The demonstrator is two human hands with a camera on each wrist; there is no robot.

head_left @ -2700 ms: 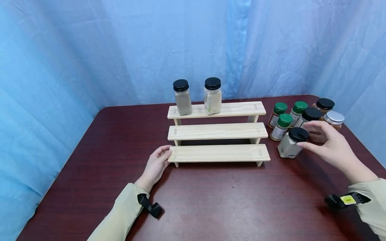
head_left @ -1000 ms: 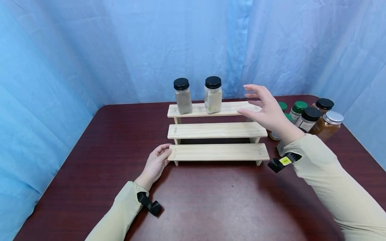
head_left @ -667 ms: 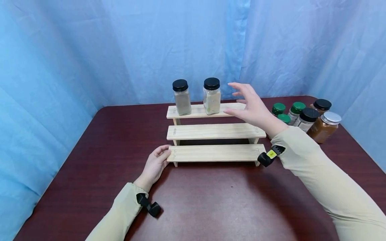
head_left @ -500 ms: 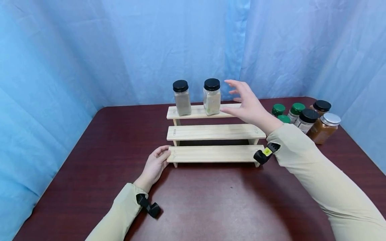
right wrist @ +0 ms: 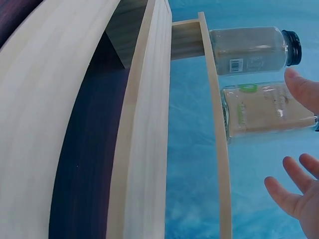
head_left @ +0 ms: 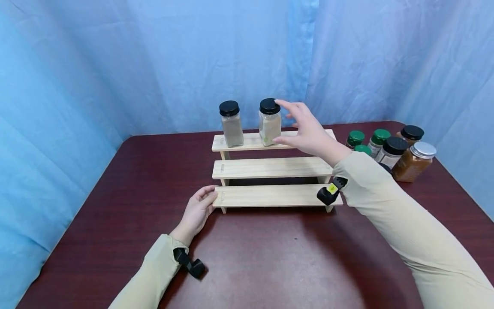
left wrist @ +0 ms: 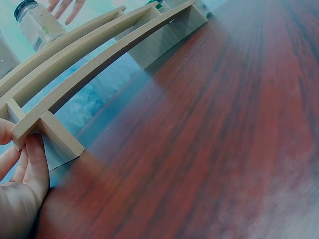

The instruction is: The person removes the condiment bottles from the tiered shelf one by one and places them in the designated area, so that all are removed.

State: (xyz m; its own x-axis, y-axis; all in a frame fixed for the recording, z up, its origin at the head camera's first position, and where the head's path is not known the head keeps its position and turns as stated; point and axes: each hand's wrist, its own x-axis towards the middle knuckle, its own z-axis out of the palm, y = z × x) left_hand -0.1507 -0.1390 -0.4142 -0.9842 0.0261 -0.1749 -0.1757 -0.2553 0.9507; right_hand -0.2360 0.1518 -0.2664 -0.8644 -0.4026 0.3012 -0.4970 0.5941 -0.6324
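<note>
In the head view, my left hand (head_left: 197, 211) grips the left end of the lowest board of a three-step wooden rack (head_left: 270, 196); the left wrist view shows its fingers curled under that board end (left wrist: 31, 130). My right hand (head_left: 308, 131) reaches over the top step, fingers spread, beside a square glass spice jar (head_left: 269, 124) with a black lid and pale powder. Its index fingertip is at the lid's edge and its thumb before the jar's lower side; contact is unclear. In the right wrist view the thumb (right wrist: 304, 92) overlaps this jar. A greyish jar (head_left: 232, 128) stands to its left.
At the table's right, several spice jars stand together: green lids (head_left: 381, 136), black lids (head_left: 395, 146) and a silver-lidded brown jar (head_left: 414, 162). My right sleeve (head_left: 386, 206) hides part of this group. A blue curtain (head_left: 185, 64) hangs behind the dark red table (head_left: 270, 257).
My right hand has moved from a black-lidded jar in the right group to the top step, then left up to the second jar. My left hand stays on the rack.
</note>
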